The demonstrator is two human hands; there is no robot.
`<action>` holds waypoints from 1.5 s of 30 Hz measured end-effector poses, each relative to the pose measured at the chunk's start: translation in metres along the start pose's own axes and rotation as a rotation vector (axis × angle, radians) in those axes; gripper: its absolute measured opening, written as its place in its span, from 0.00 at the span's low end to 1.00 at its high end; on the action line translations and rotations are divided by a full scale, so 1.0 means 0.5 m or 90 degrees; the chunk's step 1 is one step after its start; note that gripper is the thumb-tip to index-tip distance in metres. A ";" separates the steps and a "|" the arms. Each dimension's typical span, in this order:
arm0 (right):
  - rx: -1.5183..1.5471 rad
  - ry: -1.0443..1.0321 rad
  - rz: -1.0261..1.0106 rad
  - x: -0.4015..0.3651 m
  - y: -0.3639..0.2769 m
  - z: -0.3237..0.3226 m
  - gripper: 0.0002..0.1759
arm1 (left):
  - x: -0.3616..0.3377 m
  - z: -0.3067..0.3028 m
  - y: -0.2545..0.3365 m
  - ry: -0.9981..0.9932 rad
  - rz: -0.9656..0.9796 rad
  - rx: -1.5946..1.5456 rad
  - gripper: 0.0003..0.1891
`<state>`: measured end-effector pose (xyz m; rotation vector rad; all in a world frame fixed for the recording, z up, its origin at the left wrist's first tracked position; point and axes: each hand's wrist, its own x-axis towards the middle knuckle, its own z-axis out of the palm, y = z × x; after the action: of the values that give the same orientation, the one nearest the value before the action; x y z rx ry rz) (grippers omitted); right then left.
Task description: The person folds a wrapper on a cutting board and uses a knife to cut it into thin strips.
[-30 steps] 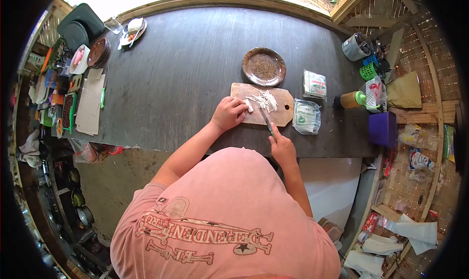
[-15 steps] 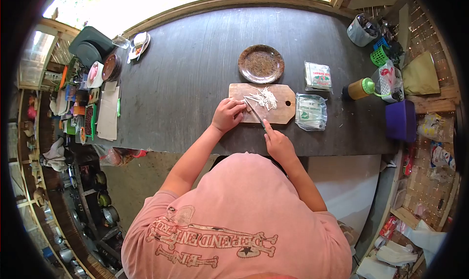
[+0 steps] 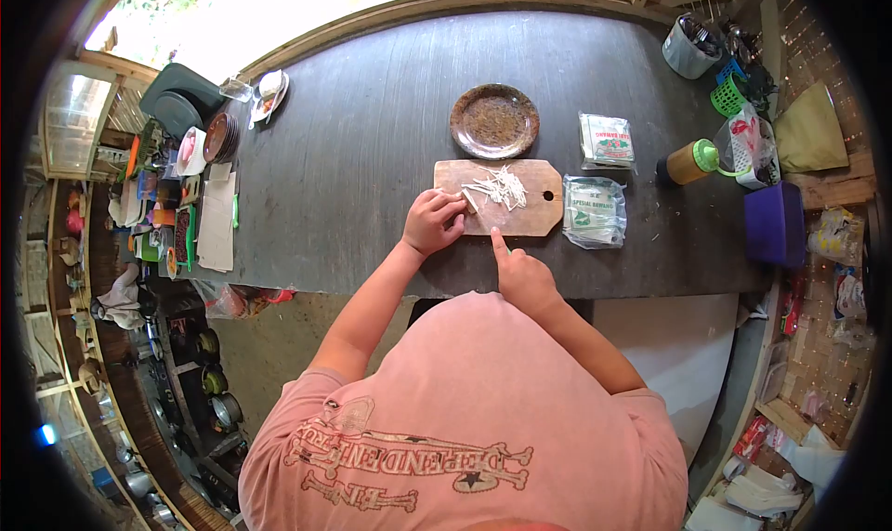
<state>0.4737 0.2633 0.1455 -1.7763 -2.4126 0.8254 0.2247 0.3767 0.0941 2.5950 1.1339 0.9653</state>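
Observation:
On the wooden cutting board (image 3: 531, 222) lies a loose heap of thin white strips (image 3: 502, 187). My left hand (image 3: 435, 221) rests on the board's left part, its fingers curled over a small pale piece (image 3: 468, 201) of the same look. At the board's near edge, my right hand (image 3: 526, 278) is closed around a knife's handle, the index finger stretched forward along it. The blade is hard to make out against the board, and the handle is mostly hidden by the hand. Just beyond the board stands a brown speckled plate (image 3: 494, 122).
Right of the board lie two plastic-wrapped packets, one nearer (image 3: 595, 213) and one farther (image 3: 606, 142). A green-capped bottle (image 3: 688, 163) and a purple container (image 3: 775, 224) stand at the right. Stacked plates (image 3: 220, 137) and cardboard (image 3: 217, 220) are at the left.
My right hand has drawn back slightly toward my body with the knife, and the blade shows less clearly. My left hand stays nearly in place. The view has shifted a little.

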 end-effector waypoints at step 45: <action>0.187 0.119 -0.006 0.000 0.046 0.021 0.34 | -0.004 0.005 -0.006 0.016 -0.005 -0.021 0.13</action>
<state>0.4902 0.2640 0.1267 -1.6484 -2.0599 0.9122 0.2234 0.3779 0.0903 2.5578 1.1249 1.0092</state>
